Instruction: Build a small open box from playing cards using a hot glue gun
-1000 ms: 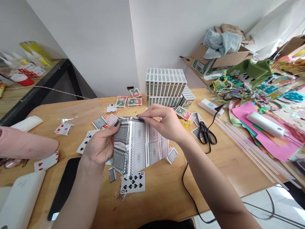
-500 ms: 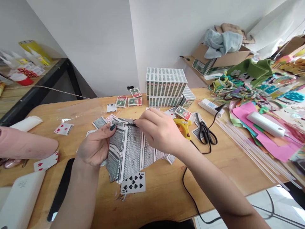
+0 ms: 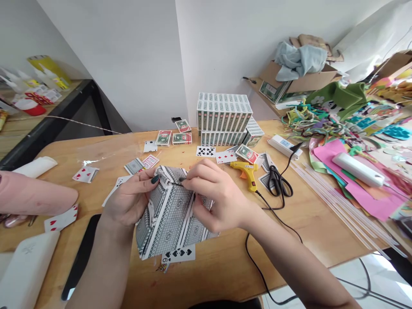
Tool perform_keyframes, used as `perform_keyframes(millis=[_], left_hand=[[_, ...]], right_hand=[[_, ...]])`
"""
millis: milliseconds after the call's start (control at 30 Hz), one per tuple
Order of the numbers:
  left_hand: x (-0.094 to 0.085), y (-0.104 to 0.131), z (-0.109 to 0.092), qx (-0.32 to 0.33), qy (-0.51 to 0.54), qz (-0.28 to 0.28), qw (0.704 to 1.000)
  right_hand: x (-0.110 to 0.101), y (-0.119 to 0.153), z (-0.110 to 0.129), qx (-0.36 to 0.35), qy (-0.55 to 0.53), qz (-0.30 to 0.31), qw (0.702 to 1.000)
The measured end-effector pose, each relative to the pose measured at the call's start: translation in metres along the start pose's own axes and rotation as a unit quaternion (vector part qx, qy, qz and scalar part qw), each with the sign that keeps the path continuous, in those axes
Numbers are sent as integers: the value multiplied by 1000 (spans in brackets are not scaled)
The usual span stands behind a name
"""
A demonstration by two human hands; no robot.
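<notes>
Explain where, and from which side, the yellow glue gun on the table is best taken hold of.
I'd suggest the handle of the yellow glue gun, coming from the near side with the right hand, the closer one. The gun lies on its side with that handle angled toward the person and its nozzle pointing left, away from the scissors.
</notes>
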State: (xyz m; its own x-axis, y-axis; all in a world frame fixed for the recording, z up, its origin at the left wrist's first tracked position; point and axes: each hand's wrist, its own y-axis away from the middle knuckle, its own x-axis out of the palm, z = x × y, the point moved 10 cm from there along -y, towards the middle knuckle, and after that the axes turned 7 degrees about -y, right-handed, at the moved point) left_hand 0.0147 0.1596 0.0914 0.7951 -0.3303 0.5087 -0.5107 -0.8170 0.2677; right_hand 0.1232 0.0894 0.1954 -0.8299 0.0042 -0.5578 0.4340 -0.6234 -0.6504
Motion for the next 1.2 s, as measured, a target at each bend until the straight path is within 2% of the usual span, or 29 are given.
perform_keyframes(millis=[100,167,267,400,533,767,867,933,1000,1067,1133,1200], left_hand=[[-1,-2,2,-2,-24,8,1000],[-4,-2,0,14,-32,-8,999],[-7,-2,-2,19,-47,-29,998],[-6,-1,-3,14,-60,-30,998],[-5,0,-4,15,-54,-27,998],[-17,1,-7,18,-59,-78,995],[-23,1,-11,38,-76,-101,991],[-28,2,-14,51,-90,-126,987],[-32,3,-14,54,-115,-149,981],[-35,2,-13,49,-144,-166,974],[-39,2,-14,52,-172,-192,965],[-46,3,-17,66,-194,-234,950]], right_hand=[[-13,4,-9,30,-36,-40,998],[-18,6,-15,47,-47,-60,996],[-19,9,-20,64,-59,-79,993],[-19,11,-24,81,-62,-99,990],[-21,14,-25,88,-54,-117,988],[-23,14,-23,99,-25,-140,985],[-39,30,-37,154,25,-196,968],[-58,60,-59,243,96,-255,931],[-74,104,-88,377,179,-288,862],[-84,148,-113,504,272,-262,777],[-83,184,-134,607,321,-200,699],[-75,207,-151,671,320,-145,653]])
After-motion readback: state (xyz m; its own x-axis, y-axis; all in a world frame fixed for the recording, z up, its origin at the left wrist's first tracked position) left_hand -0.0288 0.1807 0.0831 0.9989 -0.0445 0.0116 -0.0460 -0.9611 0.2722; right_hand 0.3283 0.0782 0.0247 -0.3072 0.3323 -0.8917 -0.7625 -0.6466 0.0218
